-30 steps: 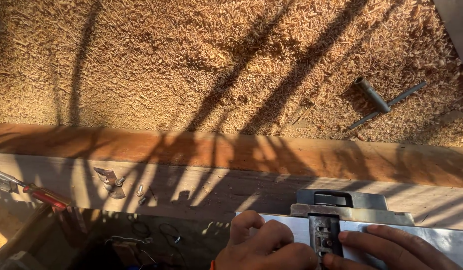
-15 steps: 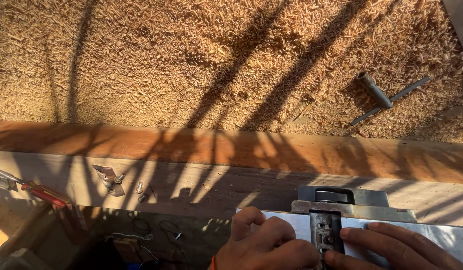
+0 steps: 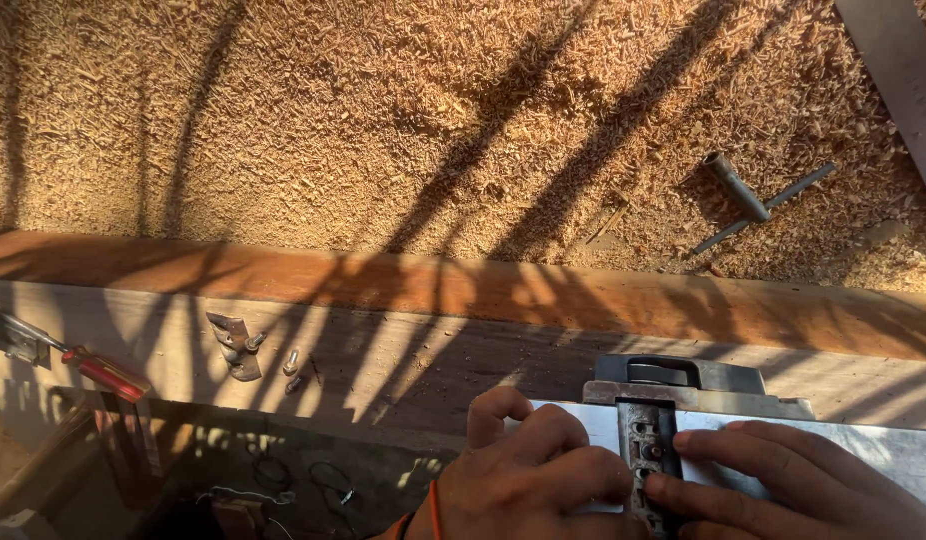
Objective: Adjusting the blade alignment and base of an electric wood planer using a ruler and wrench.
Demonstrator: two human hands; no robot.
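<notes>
Both hands at bottom edge, flanking a dark slotted metal block on a pale metal plate atop the wooden beam. Block's long axis runs away from the person. Left hand curled, fingertips touching block's left side; right hand flat, fingers extended, tips on its right side. Neither clearly grips; left sits slightly nearer

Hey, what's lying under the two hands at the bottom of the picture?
Under the left hand and right hand lies a pale flat metal plate crossed by a dark slotted metal bar. The hands cover most of both.
</notes>
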